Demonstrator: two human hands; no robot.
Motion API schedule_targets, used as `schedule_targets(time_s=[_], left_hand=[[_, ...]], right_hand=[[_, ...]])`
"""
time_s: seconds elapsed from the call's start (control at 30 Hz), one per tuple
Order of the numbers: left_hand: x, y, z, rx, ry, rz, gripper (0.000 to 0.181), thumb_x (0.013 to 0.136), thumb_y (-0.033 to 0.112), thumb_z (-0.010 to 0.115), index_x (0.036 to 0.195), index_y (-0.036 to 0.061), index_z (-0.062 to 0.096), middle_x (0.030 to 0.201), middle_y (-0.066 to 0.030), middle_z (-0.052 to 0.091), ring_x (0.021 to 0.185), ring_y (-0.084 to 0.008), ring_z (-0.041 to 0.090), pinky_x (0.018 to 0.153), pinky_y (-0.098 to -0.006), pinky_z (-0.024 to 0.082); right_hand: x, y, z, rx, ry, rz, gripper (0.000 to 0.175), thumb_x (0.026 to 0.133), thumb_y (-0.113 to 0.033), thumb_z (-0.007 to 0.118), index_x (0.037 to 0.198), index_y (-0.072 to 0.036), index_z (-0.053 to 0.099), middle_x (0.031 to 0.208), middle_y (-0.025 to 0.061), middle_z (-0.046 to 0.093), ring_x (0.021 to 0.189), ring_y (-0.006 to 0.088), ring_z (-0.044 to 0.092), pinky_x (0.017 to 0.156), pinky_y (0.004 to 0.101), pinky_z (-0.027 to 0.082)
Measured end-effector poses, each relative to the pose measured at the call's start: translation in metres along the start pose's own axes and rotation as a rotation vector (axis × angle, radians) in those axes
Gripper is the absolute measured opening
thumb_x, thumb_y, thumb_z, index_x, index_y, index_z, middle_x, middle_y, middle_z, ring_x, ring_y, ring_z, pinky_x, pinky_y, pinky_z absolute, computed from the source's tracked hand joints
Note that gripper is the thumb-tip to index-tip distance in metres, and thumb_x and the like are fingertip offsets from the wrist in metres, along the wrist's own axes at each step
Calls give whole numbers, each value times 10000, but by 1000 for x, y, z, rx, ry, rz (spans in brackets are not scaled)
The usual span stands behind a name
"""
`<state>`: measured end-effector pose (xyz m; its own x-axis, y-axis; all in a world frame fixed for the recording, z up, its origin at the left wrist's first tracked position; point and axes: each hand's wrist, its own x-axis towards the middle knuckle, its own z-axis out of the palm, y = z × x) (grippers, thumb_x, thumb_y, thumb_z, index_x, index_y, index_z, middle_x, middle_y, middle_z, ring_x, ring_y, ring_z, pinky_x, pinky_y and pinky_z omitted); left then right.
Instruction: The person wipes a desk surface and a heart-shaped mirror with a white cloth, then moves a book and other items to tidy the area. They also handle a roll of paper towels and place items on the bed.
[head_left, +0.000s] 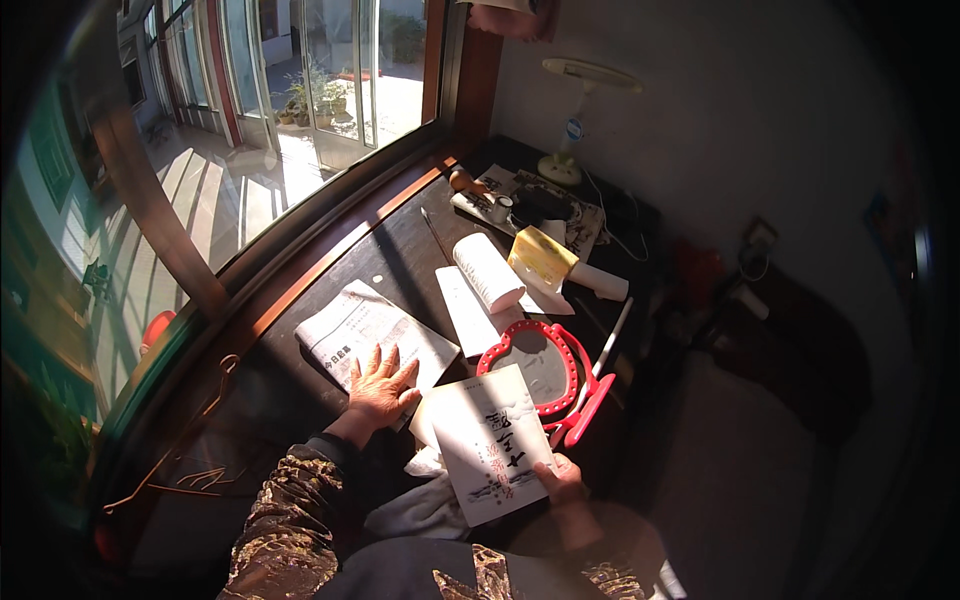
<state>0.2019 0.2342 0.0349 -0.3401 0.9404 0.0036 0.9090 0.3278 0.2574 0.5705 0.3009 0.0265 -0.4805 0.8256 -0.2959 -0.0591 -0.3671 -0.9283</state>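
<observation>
My left hand lies flat with its fingers spread on a folded newspaper on the dark desk. A thin white book, its cover bearing writing and an ink picture, is pinched at its lower right edge by my right hand. The book's upper corner overlaps a red-framed table mirror. Beneath and beside the book, a crumpled white cloth shows at the desk's near edge.
A white paper roll, a yellow tissue pack and a brush lie beyond the mirror. Farther back are a small white cup, papers and a desk lamp. A window frame borders the left side; bent wire is at lower left.
</observation>
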Motion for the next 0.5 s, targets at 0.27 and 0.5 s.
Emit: schedule_targets(time_s=[0.27,0.5], left_hand=[[119,-2,-8,-1151,-214,-313,382,866,339,698,1090,31,668,866,-107,642,727,-212,608,596,-360,502],[185,71,-15,-350,-55,-529,622,755,465,783,1069,-63,684,1162,-221,641,1135,-375,581,924,-418,504]], right_hand=[[1,7,-3,-111,19,-22,278,873,-193,720,1019,12,600,921,48,654,794,103,594,730,264,496],[0,9,-2,-78,1,11,349,870,-254,740,1037,21,606,943,62,665,826,112,608,745,269,506]])
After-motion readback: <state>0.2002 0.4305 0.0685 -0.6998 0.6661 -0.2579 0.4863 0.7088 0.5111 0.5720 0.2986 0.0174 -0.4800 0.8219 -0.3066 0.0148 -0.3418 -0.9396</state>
